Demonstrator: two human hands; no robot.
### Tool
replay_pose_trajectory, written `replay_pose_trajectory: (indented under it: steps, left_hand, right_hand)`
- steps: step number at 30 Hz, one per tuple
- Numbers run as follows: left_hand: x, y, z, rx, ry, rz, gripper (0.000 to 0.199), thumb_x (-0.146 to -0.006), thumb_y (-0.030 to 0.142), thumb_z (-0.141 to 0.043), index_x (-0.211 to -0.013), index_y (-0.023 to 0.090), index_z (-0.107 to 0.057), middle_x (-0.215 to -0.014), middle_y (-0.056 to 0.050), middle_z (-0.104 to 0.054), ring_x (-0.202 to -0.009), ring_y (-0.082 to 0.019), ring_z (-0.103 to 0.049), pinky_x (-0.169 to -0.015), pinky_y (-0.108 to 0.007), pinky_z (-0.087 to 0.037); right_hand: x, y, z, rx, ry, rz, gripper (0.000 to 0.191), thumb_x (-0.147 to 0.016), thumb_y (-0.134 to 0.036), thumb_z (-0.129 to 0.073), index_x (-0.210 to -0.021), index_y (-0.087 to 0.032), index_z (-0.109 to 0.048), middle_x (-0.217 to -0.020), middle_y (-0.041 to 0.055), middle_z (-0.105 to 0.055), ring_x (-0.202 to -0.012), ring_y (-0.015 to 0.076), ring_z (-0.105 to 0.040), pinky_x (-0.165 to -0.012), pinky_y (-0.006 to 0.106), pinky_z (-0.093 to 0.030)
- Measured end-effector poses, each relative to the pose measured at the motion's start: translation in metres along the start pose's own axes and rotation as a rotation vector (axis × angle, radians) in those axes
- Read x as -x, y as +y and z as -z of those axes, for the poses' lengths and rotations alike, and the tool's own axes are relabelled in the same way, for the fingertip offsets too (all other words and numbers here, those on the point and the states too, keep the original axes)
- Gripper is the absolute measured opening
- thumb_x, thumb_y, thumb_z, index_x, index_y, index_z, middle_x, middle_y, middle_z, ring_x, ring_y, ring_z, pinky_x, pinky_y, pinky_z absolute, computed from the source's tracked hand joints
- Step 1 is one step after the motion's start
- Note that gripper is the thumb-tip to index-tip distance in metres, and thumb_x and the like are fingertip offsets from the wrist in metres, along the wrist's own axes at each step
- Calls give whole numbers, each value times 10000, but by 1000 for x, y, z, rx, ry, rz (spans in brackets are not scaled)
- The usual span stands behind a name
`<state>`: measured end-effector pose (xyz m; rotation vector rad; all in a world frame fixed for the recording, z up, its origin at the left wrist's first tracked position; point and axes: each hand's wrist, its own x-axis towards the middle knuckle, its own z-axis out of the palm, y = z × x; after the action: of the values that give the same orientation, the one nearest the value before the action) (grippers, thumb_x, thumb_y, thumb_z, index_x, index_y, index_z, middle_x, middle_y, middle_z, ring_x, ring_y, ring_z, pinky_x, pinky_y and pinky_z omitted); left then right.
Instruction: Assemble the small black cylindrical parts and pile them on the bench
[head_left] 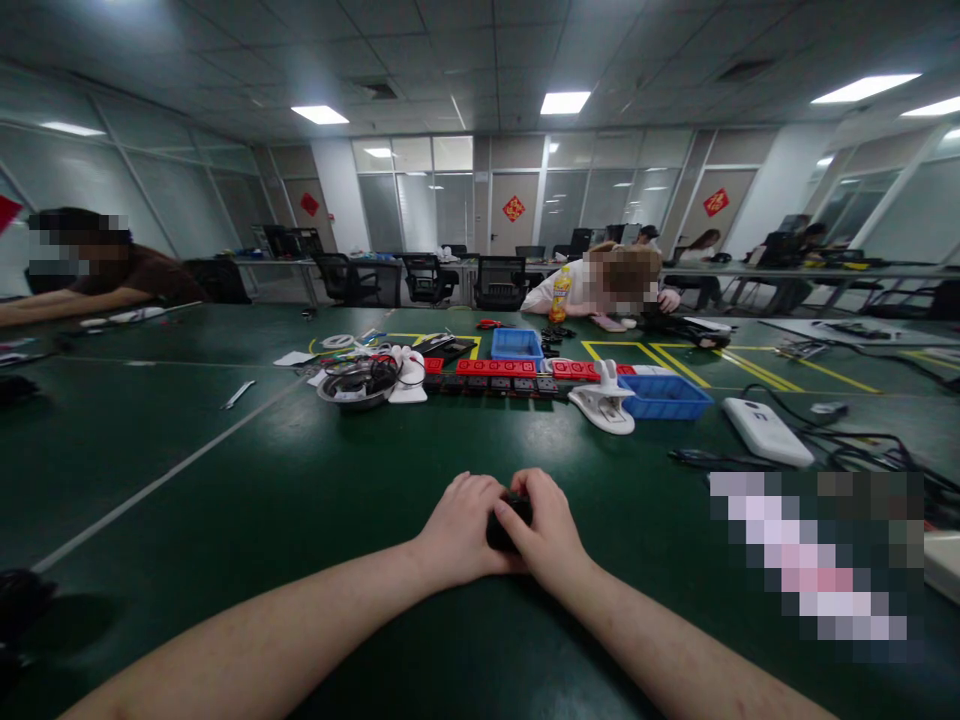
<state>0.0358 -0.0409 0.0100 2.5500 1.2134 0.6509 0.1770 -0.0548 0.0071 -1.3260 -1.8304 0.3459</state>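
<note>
A small black object (502, 535) sits between the two hands, low in the middle of the view, just above or on the green tabletop (375, 470); whether it touches the surface is hidden. Only its dark near face shows, so its long axis cannot be told. Neither hand is nearer: the left hand (465, 525) wraps its left side, the right hand (551, 530) its right, with the right thumb lying over its upper edge. Both are closed on it, fingers curled round the far side, and they seem to meet beneath it.

Straight beyond, well apart from the fingers, a row of red-and-black modules (495, 370) runs crosswise. A white clip base (615, 418) stands at its right end, just beside a blue plastic tray (671, 407); a metal bowl (360, 404) of dark cables lies off to the left. Out to the right of the right hand is a white oblong device (766, 432), angled away, near tangled black cables (862, 450)
</note>
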Motion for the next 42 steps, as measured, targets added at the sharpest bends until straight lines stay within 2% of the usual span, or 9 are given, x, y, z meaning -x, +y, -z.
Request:
replay_pose_trajectory:
  steps: [5,10,15,22,26,30,34,37,42]
  left_hand:
    - [0,4,1,-50,-1,30,375,-590,422,-692,-829,167,-556,-878,-35,-559,-897,-227,-522,-984,-452,-290]
    - [0,-1,1,-4,0,-8,388,-583,381,-703,-871,159,-571,-909,-47,-555,-906,-230,-505,-947,-424,-334]
    - [-3,-12,5,177,-108,-68,346,-604,319,-705,-889,176,-571,-968,-47,-538,-921,-219,-499,-827,-341,-424]
    - [-6,-21,10,210,-179,-178,191,-614,249,-707,-734,184,-574,-956,-15,-543,-947,-205,-493,-852,-317,-401]
    - [-6,-22,9,191,-199,-168,282,-607,242,-697,-864,201,-587,-991,-23,-537,-957,-218,-489,-864,-336,-401]
    - [-5,-19,9,155,-182,-168,550,-616,317,-696,-1115,203,-495,-1081,-57,-526,-988,-250,-481,-896,-391,-383]
    - [-3,-16,8,160,-141,-162,697,-603,478,-705,-1187,211,-434,-1125,-72,-519,-1030,-264,-469,-914,-410,-366]
    - [-3,-17,6,143,-100,-115,703,-559,523,-720,-1130,198,-468,-1061,-68,-532,-984,-258,-483,-882,-400,-385]
    - [-4,-19,1,49,-53,-85,550,-539,537,-717,-904,174,-523,-887,-36,-539,-847,-227,-507,-891,-420,-353]
  right_hand:
    - [-1,-1,-1,72,-38,9,159,-730,-287,-575,-684,-186,-462,-713,20,-504,-700,189,-464,-618,302,-352]
    - [-2,-2,2,43,-48,27,117,-714,-241,-597,-689,-183,-498,-717,15,-530,-716,188,-477,-662,316,-356]
    - [-2,-2,6,-146,-99,172,19,-715,-172,-524,-719,-190,-529,-744,23,-553,-756,190,-487,-697,329,-376]
    - [0,-4,9,-252,-135,324,172,-619,-80,-428,-660,-204,-541,-687,9,-603,-757,197,-492,-743,368,-368]
    - [1,-6,10,-243,-139,370,178,-643,-87,-435,-687,-207,-559,-787,12,-632,-808,201,-504,-776,383,-362]
    - [2,-6,10,-200,-90,332,156,-723,-161,-468,-840,-197,-566,-881,50,-593,-869,215,-502,-800,395,-373]
    - [1,-3,7,-168,-58,233,134,-765,-243,-483,-877,-188,-533,-877,63,-564,-845,220,-494,-764,390,-395]
    - [1,-1,5,-159,-68,200,134,-772,-270,-492,-871,-186,-521,-855,55,-555,-817,214,-489,-737,376,-400]
    - [1,-2,3,-107,-60,163,152,-738,-303,-563,-807,-185,-497,-794,35,-532,-753,196,-484,-686,339,-399]
